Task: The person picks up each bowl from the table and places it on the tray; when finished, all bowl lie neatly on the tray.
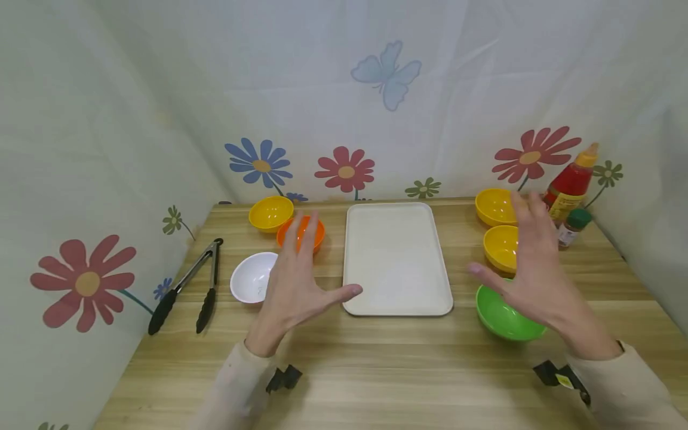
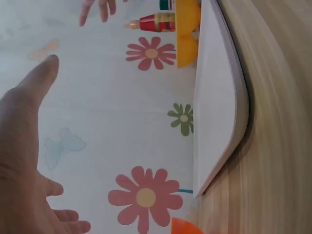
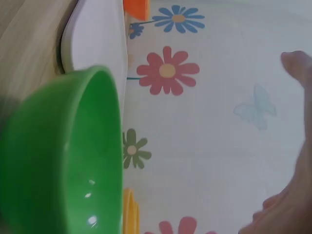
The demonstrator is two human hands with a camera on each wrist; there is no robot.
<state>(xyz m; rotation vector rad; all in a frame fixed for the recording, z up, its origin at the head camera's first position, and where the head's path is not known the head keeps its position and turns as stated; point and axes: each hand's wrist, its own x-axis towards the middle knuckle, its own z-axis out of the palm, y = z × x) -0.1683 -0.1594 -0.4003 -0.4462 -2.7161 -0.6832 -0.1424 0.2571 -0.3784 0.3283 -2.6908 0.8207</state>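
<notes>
My left hand (image 1: 297, 286) is raised over the table beside the white bowl (image 1: 252, 278) and the orange bowl (image 1: 304, 235), thumb spread from straight fingers and holding nothing. The right hand (image 1: 537, 275) hovers empty above the green bowl (image 1: 505, 313), its fingers extended and partly covering the nearer yellow bowl (image 1: 500, 247). Between the hands lies a white rectangular tray (image 1: 398, 263). In the left wrist view the left thumb (image 2: 44, 78) points past the tray (image 2: 214, 97). The green bowl (image 3: 92, 161) looms large in the right wrist view, apart from the hand.
Tongs (image 1: 206, 269) with black handles lie at the left. A yellow bowl (image 1: 271, 214) stands back left, another yellow bowl (image 1: 491, 206) back right. A red sauce bottle (image 1: 570, 185) and a small green-capped jar (image 1: 573, 227) stand by the right curtain (image 1: 645, 149).
</notes>
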